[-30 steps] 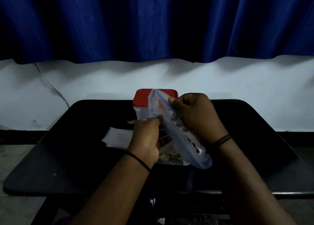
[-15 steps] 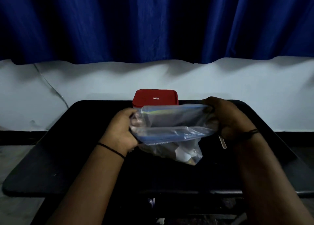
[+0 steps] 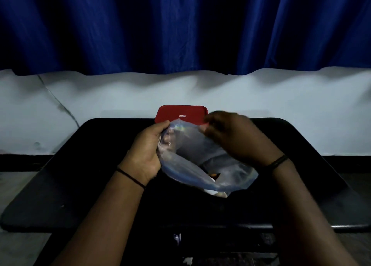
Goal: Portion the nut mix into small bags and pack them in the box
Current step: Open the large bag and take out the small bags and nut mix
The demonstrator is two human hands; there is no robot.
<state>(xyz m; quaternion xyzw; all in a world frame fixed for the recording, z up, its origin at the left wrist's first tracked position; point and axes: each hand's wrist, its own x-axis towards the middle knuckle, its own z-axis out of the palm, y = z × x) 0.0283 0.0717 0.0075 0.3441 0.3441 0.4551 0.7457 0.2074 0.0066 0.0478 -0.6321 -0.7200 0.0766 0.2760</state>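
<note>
A clear plastic bag (image 3: pixel 192 161) with a blue zip strip hangs open-mouthed over the middle of the black table (image 3: pixel 84 175). My left hand (image 3: pixel 146 151) grips the bag's left edge. My right hand (image 3: pixel 230 137), blurred, pinches the bag's upper rim on the right. A few nuts show dimly low in the bag. Behind the bag stands a box with a red lid (image 3: pixel 180 114); its body is hidden by the bag and my hands.
A white wall (image 3: pixel 60 105) runs behind the table, with a blue curtain (image 3: pixel 180 29) above it. The table's front edge lies close to me. Something pale lies on the table under the bag's lower end.
The bag has gone from stretched flat between both hands to hanging with its mouth pulled open. My right hand moved left and up along the rim; my left hand stayed at the left edge.
</note>
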